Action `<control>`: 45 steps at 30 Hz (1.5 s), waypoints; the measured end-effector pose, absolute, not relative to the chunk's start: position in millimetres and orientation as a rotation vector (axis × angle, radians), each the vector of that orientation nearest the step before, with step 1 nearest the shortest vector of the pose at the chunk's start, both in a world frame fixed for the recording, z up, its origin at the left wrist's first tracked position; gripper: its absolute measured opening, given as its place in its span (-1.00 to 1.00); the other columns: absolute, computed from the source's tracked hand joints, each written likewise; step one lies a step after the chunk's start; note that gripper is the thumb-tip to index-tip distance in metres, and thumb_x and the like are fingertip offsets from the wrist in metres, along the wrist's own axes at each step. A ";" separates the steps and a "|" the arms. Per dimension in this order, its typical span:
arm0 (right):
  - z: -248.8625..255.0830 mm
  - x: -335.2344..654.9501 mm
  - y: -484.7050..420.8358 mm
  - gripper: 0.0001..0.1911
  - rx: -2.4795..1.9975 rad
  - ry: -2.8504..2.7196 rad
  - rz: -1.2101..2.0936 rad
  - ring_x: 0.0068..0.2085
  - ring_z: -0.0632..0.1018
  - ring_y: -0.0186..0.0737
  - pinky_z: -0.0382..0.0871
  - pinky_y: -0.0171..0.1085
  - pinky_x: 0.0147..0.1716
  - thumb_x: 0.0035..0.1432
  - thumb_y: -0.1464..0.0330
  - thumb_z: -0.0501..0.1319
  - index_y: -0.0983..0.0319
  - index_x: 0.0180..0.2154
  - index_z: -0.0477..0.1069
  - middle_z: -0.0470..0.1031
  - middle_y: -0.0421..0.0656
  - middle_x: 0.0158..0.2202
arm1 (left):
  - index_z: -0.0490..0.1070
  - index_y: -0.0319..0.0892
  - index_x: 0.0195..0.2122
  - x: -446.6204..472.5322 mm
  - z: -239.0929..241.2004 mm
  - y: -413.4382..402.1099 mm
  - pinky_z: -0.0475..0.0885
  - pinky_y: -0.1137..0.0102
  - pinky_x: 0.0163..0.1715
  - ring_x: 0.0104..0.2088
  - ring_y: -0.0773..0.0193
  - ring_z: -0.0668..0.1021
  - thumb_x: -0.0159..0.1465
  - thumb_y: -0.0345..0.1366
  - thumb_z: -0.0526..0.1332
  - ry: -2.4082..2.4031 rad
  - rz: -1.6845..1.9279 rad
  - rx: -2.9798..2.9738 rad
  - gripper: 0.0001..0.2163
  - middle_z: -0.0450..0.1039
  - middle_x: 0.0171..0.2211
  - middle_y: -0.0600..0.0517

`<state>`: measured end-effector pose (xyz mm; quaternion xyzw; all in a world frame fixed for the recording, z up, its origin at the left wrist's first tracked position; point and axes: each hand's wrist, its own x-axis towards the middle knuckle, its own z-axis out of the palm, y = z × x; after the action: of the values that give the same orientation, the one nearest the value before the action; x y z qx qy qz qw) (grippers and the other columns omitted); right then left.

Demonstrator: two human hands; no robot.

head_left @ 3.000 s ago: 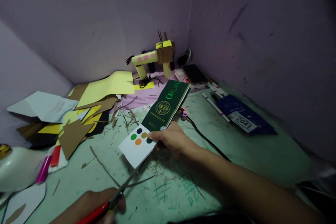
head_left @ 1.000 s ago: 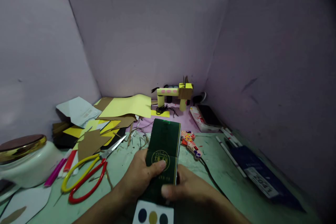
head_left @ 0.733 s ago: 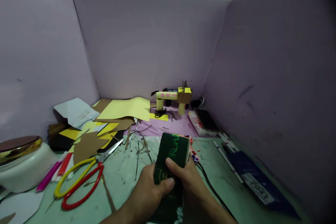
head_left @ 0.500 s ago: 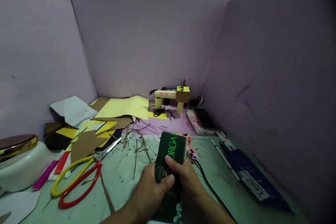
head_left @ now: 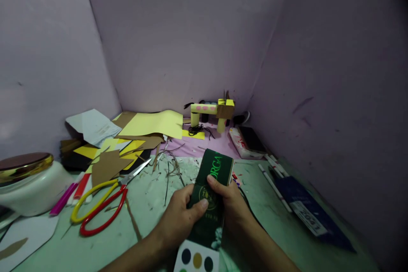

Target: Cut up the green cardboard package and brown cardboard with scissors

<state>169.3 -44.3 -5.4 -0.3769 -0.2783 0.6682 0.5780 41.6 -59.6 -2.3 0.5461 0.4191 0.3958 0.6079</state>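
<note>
Both my hands grip a flattened dark green carton [head_left: 213, 178] with green lettering and a round gold emblem, held over the green mat [head_left: 149, 216]. My left hand [head_left: 179, 220] pinches its left edge, thumb on the emblem. On its right side my right hand [head_left: 230, 207] is closed, fingers curled over the printed face. The carton's white flap with coloured dots [head_left: 196, 260] hangs at the bottom, nearest me. Scissors with yellow and red handles [head_left: 102, 205] lie on the mat, left of my hands.
Yellow, brown and black paper scraps [head_left: 127, 144] pile up at the left. A paper animal model [head_left: 212, 111] stands in the far corner. A white jar with a gold lid [head_left: 30, 185], markers [head_left: 72, 193], a phone [head_left: 251, 139], pens [head_left: 273, 176] and a dark blue packet [head_left: 310, 214] lie around. Purple partition walls enclose the desk.
Three seconds ago my left hand held the scissors and my right held the carton alone; the scissors now lie on the mat and both hands grip the carton, whose dotted flap shows again.
</note>
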 end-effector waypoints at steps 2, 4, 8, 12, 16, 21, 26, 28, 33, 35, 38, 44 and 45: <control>-6.7 170.3 -44.0 -0.64 -0.882 -0.646 1.573 -0.49 0.55 -0.15 0.44 -0.22 -0.48 -0.18 0.29 0.42 0.26 -0.29 0.43 0.57 -0.13 -0.43 | 0.34 -0.24 -0.37 41.2 -4.9 -59.9 0.32 0.38 -0.42 -0.42 0.24 0.42 0.09 -0.18 0.22 0.974 0.931 1.273 -0.78 0.38 -0.46 0.01; -6.4 171.1 -44.3 -0.65 -0.881 -0.666 1.594 -0.49 0.56 -0.15 0.44 -0.22 -0.49 -0.16 0.28 0.41 0.27 -0.29 0.43 0.57 -0.12 -0.43 | 0.35 -0.24 -0.40 40.4 -6.1 -59.7 0.30 0.39 -0.43 -0.44 0.26 0.39 0.09 -0.20 0.22 0.992 0.950 1.289 -0.81 0.37 -0.47 0.02; -4.2 173.4 -45.9 -0.66 -0.903 -0.696 1.669 -0.48 0.56 -0.15 0.44 -0.21 -0.47 -0.13 0.24 0.40 0.28 -0.29 0.47 0.58 -0.11 -0.44 | 0.37 -0.23 -0.45 38.1 -1.9 -58.9 0.26 0.41 -0.47 -0.47 0.29 0.36 0.08 -0.24 0.23 1.023 0.980 1.290 -0.85 0.34 -0.52 0.07; -5.4 175.3 -46.4 -0.71 -0.876 -0.762 1.737 -0.47 0.57 -0.15 0.46 -0.20 -0.41 -0.15 0.32 0.41 0.31 -0.33 0.50 0.59 -0.09 -0.43 | 0.38 -0.24 -0.48 36.9 5.7 -56.6 0.25 0.41 -0.46 -0.46 0.29 0.37 0.00 -0.22 0.30 1.036 0.986 1.219 -0.81 0.35 -0.52 0.07; -5.5 178.1 -42.3 -0.75 -0.929 -0.621 1.691 -0.52 0.56 -0.15 0.48 -0.18 -0.42 -0.19 0.40 0.41 0.31 -0.36 0.52 0.60 -0.10 -0.48 | 0.37 -0.25 -0.48 33.0 7.7 -48.2 0.28 0.43 -0.50 -0.54 0.34 0.39 -0.09 -0.08 0.35 0.983 0.904 1.040 -0.67 0.37 -0.56 0.06; -1.3 187.7 -35.1 -0.82 -0.991 -0.426 1.621 -0.55 0.56 -0.14 0.49 -0.20 -0.52 -0.23 0.45 0.39 0.31 -0.45 0.51 0.59 -0.10 -0.54 | 0.41 -0.29 -0.40 16.1 7.8 -37.0 0.27 0.48 -0.60 -0.61 0.39 0.37 0.00 0.18 0.19 0.979 0.778 0.848 -0.48 0.38 -0.56 0.02; -1.0 190.4 -33.1 -0.85 -0.996 -0.391 1.608 -0.54 0.57 -0.13 0.52 -0.19 -0.50 -0.20 0.46 0.37 0.33 -0.45 0.52 0.60 -0.07 -0.53 | 0.45 -0.28 -0.49 9.9 11.5 -44.6 0.25 0.49 -0.61 -0.61 0.37 0.40 -0.11 -0.01 0.33 0.969 0.651 0.922 -0.62 0.40 -0.59 0.01; -1.7 190.1 -32.9 -0.86 -0.999 -0.389 1.605 -0.56 0.56 -0.14 0.51 -0.20 -0.52 -0.19 0.46 0.36 0.32 -0.45 0.52 0.59 -0.09 -0.55 | 0.45 -0.28 -0.58 13.0 12.6 -51.4 0.25 0.46 -0.60 -0.60 0.33 0.42 -0.17 -0.19 0.36 0.988 0.608 1.004 -0.75 0.42 -0.62 0.01; -2.7 190.4 -32.9 -0.87 -0.994 -0.359 1.608 -0.59 0.54 -0.18 0.48 -0.26 -0.57 -0.18 0.45 0.37 0.32 -0.47 0.51 0.57 -0.11 -0.59 | 0.41 -0.24 -0.64 24.0 13.8 -64.2 0.24 0.44 -0.62 -0.63 0.32 0.42 -0.12 -0.35 0.21 1.121 0.629 1.180 -0.94 0.41 -0.66 0.05; -3.0 190.6 -33.1 -0.87 -0.990 -0.362 1.619 -0.59 0.54 -0.17 0.48 -0.25 -0.58 -0.18 0.44 0.37 0.32 -0.46 0.51 0.58 -0.11 -0.58 | 0.39 -0.21 -0.64 26.4 14.3 -66.7 0.25 0.44 -0.62 -0.63 0.32 0.42 -0.11 -0.35 0.18 1.146 0.639 1.217 -0.94 0.40 -0.67 0.06; -3.6 190.4 -33.2 -0.86 -0.980 -0.372 1.625 -0.58 0.54 -0.17 0.48 -0.23 -0.57 -0.19 0.42 0.37 0.30 -0.46 0.51 0.58 -0.12 -0.58 | 0.35 -0.19 -0.66 26.8 14.4 -68.5 0.22 0.45 -0.64 -0.65 0.33 0.39 -0.10 -0.33 0.18 1.173 0.644 1.254 -0.94 0.37 -0.69 0.08; -3.3 188.7 -33.0 -0.82 -0.964 -0.391 1.603 -0.60 0.52 -0.21 0.48 -0.22 -0.53 -0.24 0.42 0.40 0.29 -0.47 0.49 0.56 -0.16 -0.59 | 0.37 -0.19 -0.61 25.0 11.1 -68.8 0.23 0.43 -0.63 -0.59 0.25 0.44 -0.08 -0.28 0.17 1.168 0.610 1.284 -0.90 0.42 -0.63 0.00; -3.1 188.5 -33.1 -0.82 -0.959 -0.396 1.600 -0.59 0.52 -0.21 0.49 -0.21 -0.50 -0.24 0.42 0.40 0.29 -0.47 0.49 0.56 -0.17 -0.59 | 0.36 -0.20 -0.61 24.8 10.9 -68.6 0.24 0.43 -0.62 -0.59 0.25 0.44 -0.07 -0.28 0.17 1.166 0.606 1.290 -0.90 0.42 -0.63 0.00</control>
<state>188.5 -33.1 -3.1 -0.4099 -0.1693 0.6841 0.5790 24.8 -68.6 10.9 0.5577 0.5039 0.2620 0.6053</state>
